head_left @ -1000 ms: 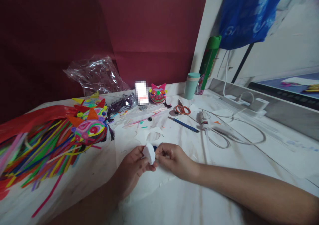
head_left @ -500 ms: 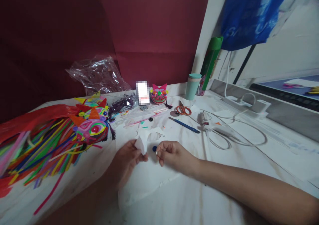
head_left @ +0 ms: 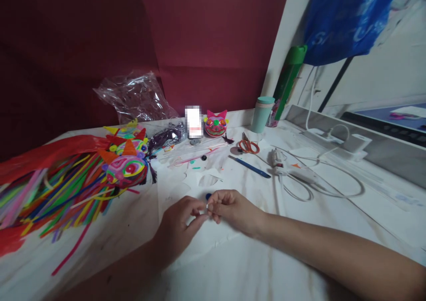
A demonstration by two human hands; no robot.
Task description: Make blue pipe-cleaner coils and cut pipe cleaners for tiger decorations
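My right hand (head_left: 229, 207) is closed in a pinch over the white paper, with a tiny white piece (head_left: 208, 206) showing at its fingertips. What that piece is, I cannot make out. Close on its left is my left hand (head_left: 181, 223), thumb and fingers apart and nothing visible between them; its fingertips almost meet those of the right. A small dark blue round piece (head_left: 208, 196) lies just behind the right fingertips, partly covered by them. Beyond the hands, a sheet of white paper (head_left: 178, 193) bears a cut-out scrap (head_left: 210, 180).
Colourful pipe cleaners (head_left: 73, 185) and decorated animal heads (head_left: 124, 170) fill the left. Behind are a pink-eared head (head_left: 216, 124) and a green cup (head_left: 262, 114). To the right lie orange-handled scissors (head_left: 249, 146), a blue craft knife (head_left: 249, 166), a glue gun (head_left: 279, 159) and cables.
The white paper scrap that my left hand held is out of its fingers. That hand has moved right toward my right hand, which keeps its pinch. The view has shifted slightly.
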